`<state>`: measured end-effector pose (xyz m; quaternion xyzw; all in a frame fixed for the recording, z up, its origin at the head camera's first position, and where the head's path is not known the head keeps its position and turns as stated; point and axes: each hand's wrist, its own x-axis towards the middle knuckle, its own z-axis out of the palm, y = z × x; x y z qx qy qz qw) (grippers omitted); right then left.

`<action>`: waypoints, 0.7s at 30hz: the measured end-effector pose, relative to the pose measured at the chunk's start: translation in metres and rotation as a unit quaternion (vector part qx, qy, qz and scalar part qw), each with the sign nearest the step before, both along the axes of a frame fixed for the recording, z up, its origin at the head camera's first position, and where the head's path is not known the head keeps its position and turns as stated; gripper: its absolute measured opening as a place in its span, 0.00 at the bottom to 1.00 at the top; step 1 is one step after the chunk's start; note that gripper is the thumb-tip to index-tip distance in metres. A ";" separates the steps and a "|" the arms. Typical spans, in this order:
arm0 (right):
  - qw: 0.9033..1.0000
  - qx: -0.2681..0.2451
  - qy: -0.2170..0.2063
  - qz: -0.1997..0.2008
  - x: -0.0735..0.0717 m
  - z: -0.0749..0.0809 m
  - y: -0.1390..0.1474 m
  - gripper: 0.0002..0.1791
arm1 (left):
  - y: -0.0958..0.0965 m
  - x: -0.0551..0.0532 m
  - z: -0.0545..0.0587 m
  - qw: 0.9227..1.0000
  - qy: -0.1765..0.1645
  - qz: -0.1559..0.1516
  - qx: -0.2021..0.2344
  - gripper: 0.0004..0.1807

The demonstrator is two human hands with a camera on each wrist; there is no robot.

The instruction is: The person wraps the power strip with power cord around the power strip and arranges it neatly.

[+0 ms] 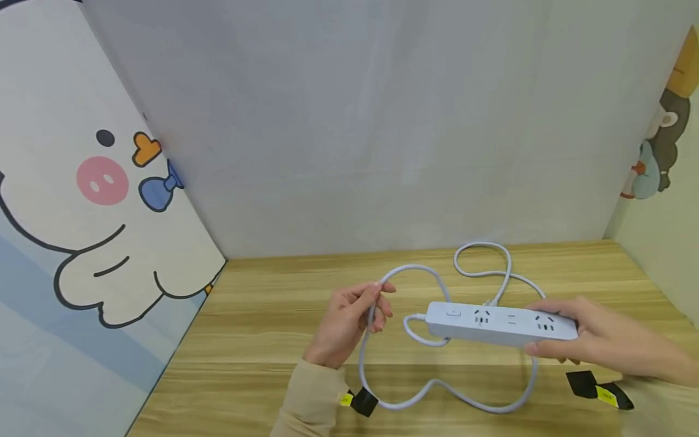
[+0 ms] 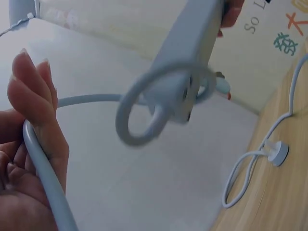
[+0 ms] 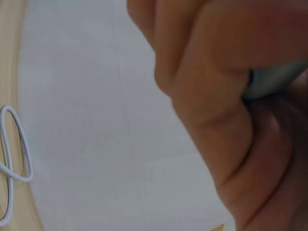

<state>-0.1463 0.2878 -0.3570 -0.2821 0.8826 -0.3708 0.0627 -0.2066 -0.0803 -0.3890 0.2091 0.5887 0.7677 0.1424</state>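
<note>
My right hand [image 1: 587,331] grips the right end of a white power strip [image 1: 499,323], thumb along the front and fingers over the back. The strip is held above the table, its sockets and a switch facing up. From its left end a white cord [image 1: 406,403] makes a small loop, then a wider one. My left hand [image 1: 352,318] pinches the cord between thumb and fingers, left of the strip. In the left wrist view, the cord's plug [image 2: 277,153] rests on the table. In the right wrist view, my fingers [image 3: 207,96] hide most of the strip.
Beneath is a wood-grain table [image 1: 256,340]. A pale wall [image 1: 355,133] rises along its back edge. Panels with cartoon figures stand at the left [image 1: 109,243] and right. Part of the cord lies looped on the table behind the strip.
</note>
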 end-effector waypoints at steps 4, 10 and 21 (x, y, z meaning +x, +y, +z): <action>0.999 -0.013 -0.017 -0.030 -0.003 0.004 -0.010 0.02 | 0.008 0.011 0.006 0.998 0.019 -0.059 0.014 0.23; 0.993 -0.024 0.022 -0.114 -0.006 0.006 -0.021 0.08 | 0.017 0.022 0.010 0.990 0.059 -0.128 0.028 0.24; 0.947 -0.156 0.182 -0.212 -0.006 0.005 -0.026 0.12 | 0.020 0.018 0.004 0.987 0.004 -0.157 -0.019 0.27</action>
